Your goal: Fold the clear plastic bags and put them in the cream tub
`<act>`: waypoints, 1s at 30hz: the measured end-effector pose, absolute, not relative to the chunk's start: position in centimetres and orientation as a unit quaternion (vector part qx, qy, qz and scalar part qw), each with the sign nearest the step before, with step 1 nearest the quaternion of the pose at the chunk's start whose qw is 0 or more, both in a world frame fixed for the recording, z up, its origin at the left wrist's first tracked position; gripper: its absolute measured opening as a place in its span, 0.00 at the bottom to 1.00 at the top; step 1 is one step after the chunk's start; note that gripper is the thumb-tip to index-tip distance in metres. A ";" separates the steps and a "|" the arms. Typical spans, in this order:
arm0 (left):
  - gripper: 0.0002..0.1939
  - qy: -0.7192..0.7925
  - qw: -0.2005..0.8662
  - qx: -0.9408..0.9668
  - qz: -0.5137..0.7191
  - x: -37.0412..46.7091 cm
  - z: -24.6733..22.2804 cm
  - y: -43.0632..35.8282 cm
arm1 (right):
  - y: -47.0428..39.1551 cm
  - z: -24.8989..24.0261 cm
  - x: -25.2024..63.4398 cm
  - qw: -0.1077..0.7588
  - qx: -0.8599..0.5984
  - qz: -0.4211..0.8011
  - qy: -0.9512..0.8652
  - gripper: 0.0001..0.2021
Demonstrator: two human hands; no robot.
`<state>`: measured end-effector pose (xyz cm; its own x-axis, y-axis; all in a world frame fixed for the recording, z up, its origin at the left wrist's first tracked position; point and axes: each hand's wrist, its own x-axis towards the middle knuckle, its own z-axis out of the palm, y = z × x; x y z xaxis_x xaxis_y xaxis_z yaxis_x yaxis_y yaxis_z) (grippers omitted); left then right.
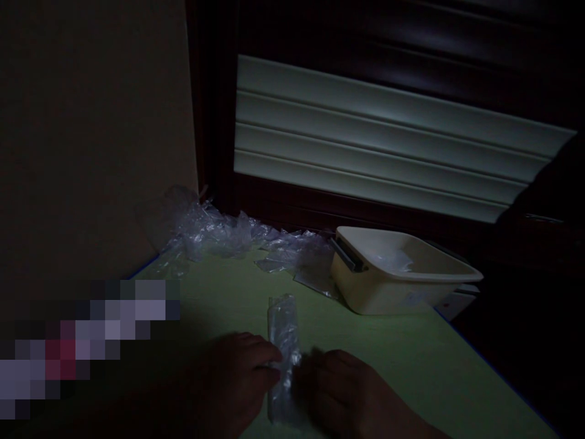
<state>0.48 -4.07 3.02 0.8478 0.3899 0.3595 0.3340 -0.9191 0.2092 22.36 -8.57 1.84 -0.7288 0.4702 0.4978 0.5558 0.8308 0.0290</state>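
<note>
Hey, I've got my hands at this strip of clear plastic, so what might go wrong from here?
The light is dim, so the left hand and right hand could crease the plastic strip crooked. The cream bin sits at the right edge of the table, so a knock might tip it off. The crumpled plastic lies loose and might slip over the far left edge.

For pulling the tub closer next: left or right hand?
Right, likely. The right hand is at the right side of the folded plastic, on the tub's side and nearer to it. The left hand is at the plastic's left edge, so it would probably have to cross over.
</note>
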 end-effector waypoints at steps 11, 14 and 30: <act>0.09 0.247 0.156 0.934 0.207 0.5 2.6 -3.8 | -8.8 2.9 22.0 0.291 -0.407 0.195 -0.843 0.11; 0.09 0.272 0.172 0.920 0.223 0.9 2.5 -3.7 | -8.8 3.0 21.8 0.281 -0.427 0.194 -0.837 0.15; 0.18 0.388 0.222 0.840 0.307 1.4 1.5 -4.4 | -8.5 2.0 20.8 0.335 -0.489 0.265 -0.760 0.04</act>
<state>1.37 -4.44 1.54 0.5098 0.7886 0.3438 0.5151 -0.5999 0.6122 20.79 -8.47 2.04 -0.2967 0.9218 0.2496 0.5663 0.3803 -0.7312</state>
